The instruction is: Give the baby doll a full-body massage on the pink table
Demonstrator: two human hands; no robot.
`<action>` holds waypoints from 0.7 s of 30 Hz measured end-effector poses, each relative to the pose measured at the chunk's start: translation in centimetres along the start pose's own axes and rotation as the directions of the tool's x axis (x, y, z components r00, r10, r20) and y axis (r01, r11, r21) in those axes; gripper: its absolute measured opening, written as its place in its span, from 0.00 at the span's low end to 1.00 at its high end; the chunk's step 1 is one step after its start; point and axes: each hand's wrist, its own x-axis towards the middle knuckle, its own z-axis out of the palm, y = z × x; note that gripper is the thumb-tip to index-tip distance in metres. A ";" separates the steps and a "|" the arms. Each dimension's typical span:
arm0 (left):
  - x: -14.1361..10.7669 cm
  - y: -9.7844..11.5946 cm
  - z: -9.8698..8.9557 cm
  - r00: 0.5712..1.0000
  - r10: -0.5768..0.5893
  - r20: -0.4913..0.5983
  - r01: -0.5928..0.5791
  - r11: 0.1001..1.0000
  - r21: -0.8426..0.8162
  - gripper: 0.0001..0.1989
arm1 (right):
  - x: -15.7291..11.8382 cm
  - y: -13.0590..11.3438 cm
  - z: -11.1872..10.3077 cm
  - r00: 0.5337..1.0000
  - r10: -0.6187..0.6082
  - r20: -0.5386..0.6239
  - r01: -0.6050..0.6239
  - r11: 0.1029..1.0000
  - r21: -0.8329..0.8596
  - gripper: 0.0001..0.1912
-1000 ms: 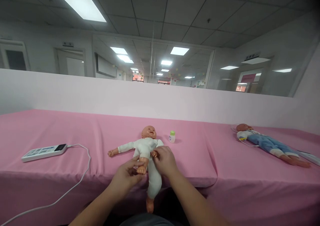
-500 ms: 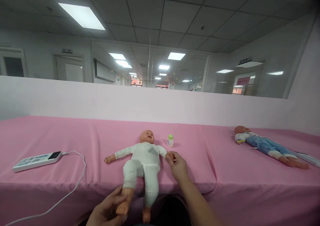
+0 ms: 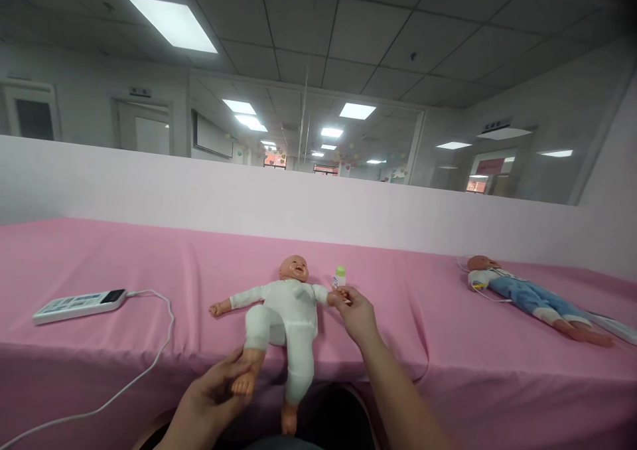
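Observation:
A baby doll (image 3: 291, 310) in a white suit lies on its back on the pink-covered table, its head toward the wall and its lower legs past the front edge. My left hand (image 3: 212, 393) is closed around the doll's bare foot on the left of the picture; that knee is bent. With thumb and fingers, my right hand (image 3: 357, 314) pinches the doll's small hand on the right. Just behind my right hand stands a small clear bottle (image 3: 340, 276) with a green cap, its lower part covered by my fingers.
To the left lies a white handheld device (image 3: 79, 305) with a white cable (image 3: 164, 344) running over the front edge. A second doll (image 3: 527, 294) in blue trousers lies at the right with thin tubing. A low white wall (image 3: 279, 201) with glass above borders the pink cloth (image 3: 373, 344).
My right hand has moved up slightly with the doll's hand, now overlapping the bottle. My left hand has risen a little with the foot. The view has tilted slightly.

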 end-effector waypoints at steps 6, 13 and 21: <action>4.5 2.8 4.1 0.997 0.004 0.081 0.004 0.994 -0.106 0.28 | -3.9 -4.3 5.4 0.879 -0.314 0.360 0.412 0.879 -0.240 0.15; 4.9 3.2 4.5 0.996 -0.029 0.082 0.038 0.992 -0.119 0.32 | -1.7 -0.9 4.7 0.952 -0.227 0.204 0.238 0.971 -0.030 0.13; -2.8 -0.3 -2.2 0.977 -0.204 -0.057 0.203 0.979 -0.029 0.34 | 2.6 7.5 -1.3 0.937 0.344 -0.055 -0.305 0.886 0.349 0.26</action>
